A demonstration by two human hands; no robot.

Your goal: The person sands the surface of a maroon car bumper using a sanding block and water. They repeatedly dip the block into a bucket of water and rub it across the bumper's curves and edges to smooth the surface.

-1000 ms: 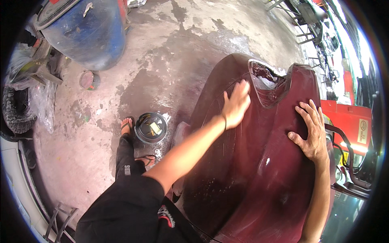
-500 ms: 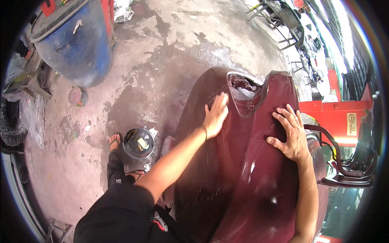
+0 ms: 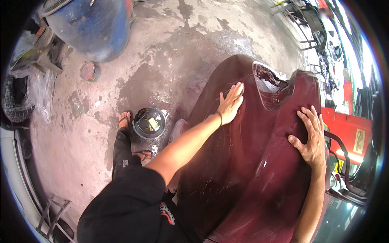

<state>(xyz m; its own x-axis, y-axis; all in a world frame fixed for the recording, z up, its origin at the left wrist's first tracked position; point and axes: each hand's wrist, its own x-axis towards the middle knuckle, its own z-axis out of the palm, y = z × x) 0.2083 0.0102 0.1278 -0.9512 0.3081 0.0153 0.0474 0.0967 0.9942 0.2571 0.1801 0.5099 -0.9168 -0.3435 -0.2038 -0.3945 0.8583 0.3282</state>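
Observation:
A large maroon car body panel (image 3: 243, 162) fills the right half of the view, its surface glossy with wet-looking streaks. Near its far end is a pale-edged, V-shaped opening (image 3: 269, 87). My left hand (image 3: 231, 104) lies flat on the panel, left of that opening, fingers stretched out; whether anything thin is under the palm is hidden. On the panel's right side rests my right hand (image 3: 310, 135), fingers spread, thumb apart, with nothing in it.
By my feet stands a round black bucket (image 3: 149, 123) with a pale block in it. A blue drum (image 3: 91, 30) and a small can (image 3: 89, 71) are at the far left. Right of the panel are a red surface (image 3: 346, 129) and black bent tubing (image 3: 342, 152). The concrete floor has damp patches.
The view has shifted, so everything sits further right. Across the panel my left hand has slid left, away from the opening's edge. My right hand keeps its place on the panel.

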